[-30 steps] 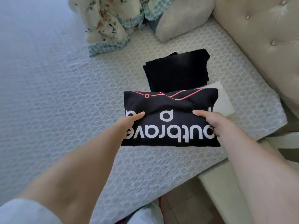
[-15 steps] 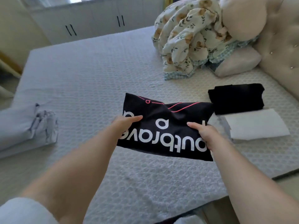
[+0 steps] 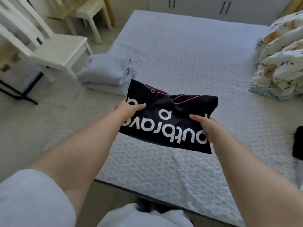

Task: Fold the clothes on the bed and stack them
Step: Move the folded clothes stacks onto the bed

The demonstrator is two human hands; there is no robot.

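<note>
Above the near half of the bed (image 3: 188, 66), a folded black shirt (image 3: 170, 117) with large white lettering and thin pink lines hangs in the air, held at both short ends. The left hand (image 3: 129, 108) grips its left edge, thumb lying across the top of the cloth and the fingers tucked out of sight beneath. The right hand (image 3: 206, 126) grips the right edge the same way, thumb on top and pointing inward, the other fingers hidden under the fabric. The shirt sags a little in the middle and does not touch the quilted white cover below it.

On the bed's left side, just beyond the shirt's far left corner, sits a stack of folded pale blue clothes (image 3: 106, 72). At the right edge of the view lies a bundled floral blanket (image 3: 280, 59), and lower down a dark folded garment (image 3: 299, 145) is only partly in view. A white chair (image 3: 59, 51) stands on the floor beside the bed's left side, with a small pale stool (image 3: 91, 13) behind it. Both forearms are bare, and a light sleeve (image 3: 29, 200) shows at the lower left.
</note>
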